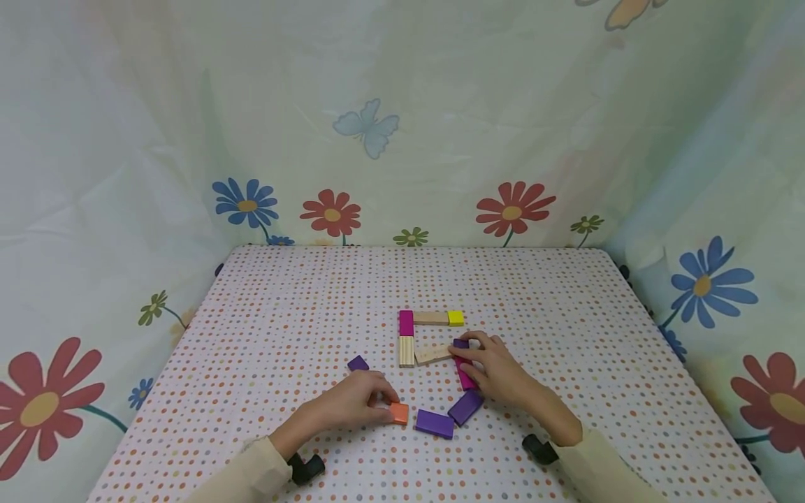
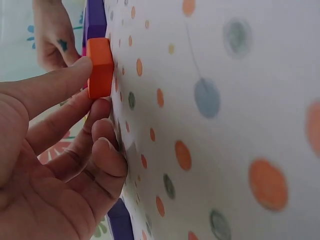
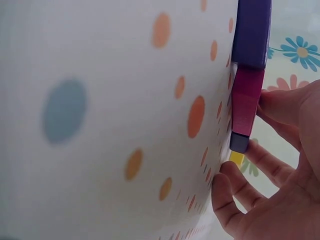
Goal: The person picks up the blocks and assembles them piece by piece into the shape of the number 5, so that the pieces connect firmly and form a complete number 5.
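Observation:
In the head view my left hand (image 1: 352, 402) pinches a small orange block (image 1: 400, 413) between thumb and forefinger. The left wrist view shows that orange block (image 2: 101, 67) against the spotted tabletop, with the other fingers loosely curled below. My right hand (image 1: 503, 370) pinches a purple block (image 1: 461, 344) at the end of a magenta block (image 1: 467, 377); the thumb lies along the magenta one. From the right wrist, the magenta block (image 3: 247, 100) stands between two purple blocks. Two more purple blocks (image 1: 434, 424) (image 1: 466, 408) lie between the hands.
A magenta block (image 1: 406, 323), wooden blocks (image 1: 430, 318) and a yellow block (image 1: 455, 318) form an angular line farther back. A lone purple block (image 1: 358, 363) lies beyond the left hand. Flowered curtains (image 1: 402, 140) surround the spotted table (image 1: 302, 300).

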The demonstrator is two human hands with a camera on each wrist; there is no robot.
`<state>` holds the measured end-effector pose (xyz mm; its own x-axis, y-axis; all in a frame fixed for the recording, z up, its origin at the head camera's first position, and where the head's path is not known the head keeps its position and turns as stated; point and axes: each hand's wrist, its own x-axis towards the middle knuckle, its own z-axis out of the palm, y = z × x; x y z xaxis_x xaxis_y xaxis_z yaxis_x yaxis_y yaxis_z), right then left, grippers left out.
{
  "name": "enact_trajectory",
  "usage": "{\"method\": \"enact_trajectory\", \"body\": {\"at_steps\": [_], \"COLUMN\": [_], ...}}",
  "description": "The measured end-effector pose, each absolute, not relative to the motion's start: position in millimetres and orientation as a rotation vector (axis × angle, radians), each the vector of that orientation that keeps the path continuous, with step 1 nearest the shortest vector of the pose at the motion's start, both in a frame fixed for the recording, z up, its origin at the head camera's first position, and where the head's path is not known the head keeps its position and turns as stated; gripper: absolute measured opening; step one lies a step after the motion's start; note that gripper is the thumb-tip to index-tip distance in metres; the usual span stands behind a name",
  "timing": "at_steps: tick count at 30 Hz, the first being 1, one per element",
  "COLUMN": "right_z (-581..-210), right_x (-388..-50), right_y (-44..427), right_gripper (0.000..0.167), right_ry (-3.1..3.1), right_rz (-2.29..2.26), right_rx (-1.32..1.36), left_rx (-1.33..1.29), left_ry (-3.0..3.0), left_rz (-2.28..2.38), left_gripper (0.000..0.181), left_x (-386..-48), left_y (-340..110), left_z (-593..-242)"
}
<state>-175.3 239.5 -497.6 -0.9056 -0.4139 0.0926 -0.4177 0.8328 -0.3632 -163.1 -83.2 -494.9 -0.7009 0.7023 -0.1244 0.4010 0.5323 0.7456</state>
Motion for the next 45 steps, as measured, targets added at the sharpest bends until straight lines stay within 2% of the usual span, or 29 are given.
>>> {"method": "enact_trajectory", "body": {"at_steps": [28, 38, 41, 45], "right_z": [-499, -501, -501, -499], "right_x": [-175, -177, -177, -177], "right_y": [240, 236, 237, 239], "right_gripper": [0.038, 0.039, 0.039, 0.039], "right_ry": [-2.990, -3.005, -3.006, -3.008], "right_rz": [0.621, 0.601, 0.610, 0.613], "right_rx": [0.666, 0.688, 0.682, 0.667], "left_rx": [0.898, 0.930, 0.864, 0.637], "left_ry": [2.363, 2.539, 2.682, 2.802], "left_rz": [0.988, 1.076, 1.079, 1.007], "left_gripper": [0.019, 0.028, 0.029, 0.030], "left_x": [-161, -169, -177, -187], "left_y": [-72, -95, -106, -115], "left_z": [-498, -485, -476, -473]}}
